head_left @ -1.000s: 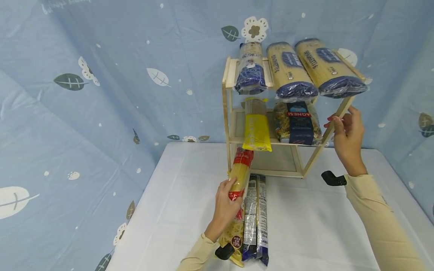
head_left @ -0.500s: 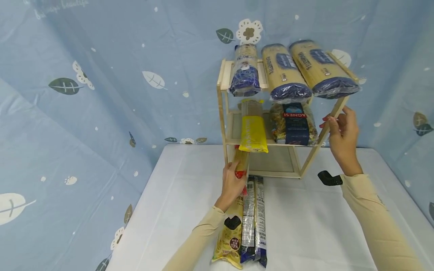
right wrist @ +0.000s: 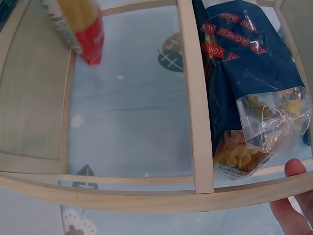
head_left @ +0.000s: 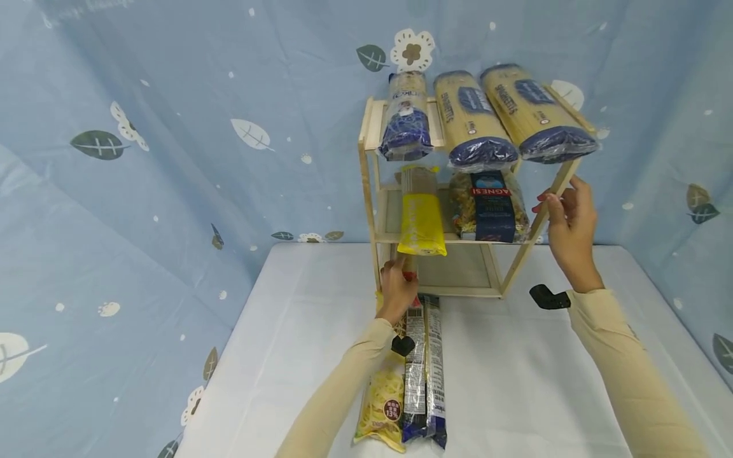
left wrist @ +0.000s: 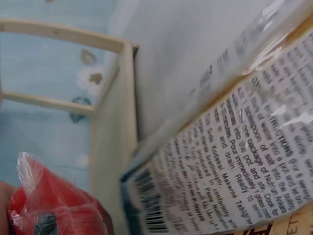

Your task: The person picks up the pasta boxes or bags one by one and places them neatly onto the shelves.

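In the head view my left hand reaches into the lower left of a wooden rack. It grips the near end of a red-and-clear bag of long pasta, mostly hidden by the hand and the shelf above. Crumpled red plastic of that bag fills the left wrist view's lower corner, and its far end hangs over the bottom shelf in the right wrist view. My right hand holds the rack's right upright between thumb and fingers.
A yellow pasta pack and an Agnesi pasta bag lie on the middle shelf. On top rest a blue-ended bag and two spaghetti bags. Before the rack lie a yellow noodle bag and dark-blue packs.
My left hand has moved forward, carrying the red-ended pasta bag from above the table packs into the rack's bottom level. The right hand keeps its hold on the upright.
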`<state>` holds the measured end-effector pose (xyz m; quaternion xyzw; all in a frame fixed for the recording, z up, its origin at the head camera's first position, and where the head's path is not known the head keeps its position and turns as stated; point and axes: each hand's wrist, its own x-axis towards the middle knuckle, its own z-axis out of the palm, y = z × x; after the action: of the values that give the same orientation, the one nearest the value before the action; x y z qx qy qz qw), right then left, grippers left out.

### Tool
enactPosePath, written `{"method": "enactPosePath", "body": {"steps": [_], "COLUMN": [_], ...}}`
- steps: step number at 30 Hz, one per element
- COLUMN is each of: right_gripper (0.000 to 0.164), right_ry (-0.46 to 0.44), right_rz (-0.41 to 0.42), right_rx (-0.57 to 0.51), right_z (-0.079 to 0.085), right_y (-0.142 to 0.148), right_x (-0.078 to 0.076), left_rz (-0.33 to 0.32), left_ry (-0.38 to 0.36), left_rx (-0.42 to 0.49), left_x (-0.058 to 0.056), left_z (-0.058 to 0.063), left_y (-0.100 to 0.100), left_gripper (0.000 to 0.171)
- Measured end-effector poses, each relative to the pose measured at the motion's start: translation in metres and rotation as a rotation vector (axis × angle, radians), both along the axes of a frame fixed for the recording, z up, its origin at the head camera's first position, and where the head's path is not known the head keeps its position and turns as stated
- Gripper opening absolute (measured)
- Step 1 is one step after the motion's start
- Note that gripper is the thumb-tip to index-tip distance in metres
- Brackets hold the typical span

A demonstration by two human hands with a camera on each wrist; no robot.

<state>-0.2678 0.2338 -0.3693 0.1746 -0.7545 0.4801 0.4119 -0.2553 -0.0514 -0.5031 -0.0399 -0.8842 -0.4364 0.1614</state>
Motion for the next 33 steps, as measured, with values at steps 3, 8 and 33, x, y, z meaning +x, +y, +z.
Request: {"method": "enactPosePath", "body": {"steps": [3, 8, 33], "right_gripper": [0.038, 0.038, 0.038], "right_ry": [0.004, -0.010, -0.019], "right_rz": [-0.005, 0.008, -0.010], "right_rx": [-0.002, -0.002, -0.009], "right_z": [0.001, 0.002, 0.001], "right_y": [-0.002, -0.004, -0.002], "right_x": [-0.001, -0.001, 0.000], "left_rz": [0.011, 0.015, -0.111], "left_ry": [0.021, 0.049, -0.113], "left_rx": [-0.018, -0.029, -0.281], "left_x": [-0.008, -0.016, 0.071], "left_z": [-0.009, -0.018, 0.006], "left_y": [0.000, -0.006, -0.031], "left_gripper": [0.049, 0.052, 0.054]}}
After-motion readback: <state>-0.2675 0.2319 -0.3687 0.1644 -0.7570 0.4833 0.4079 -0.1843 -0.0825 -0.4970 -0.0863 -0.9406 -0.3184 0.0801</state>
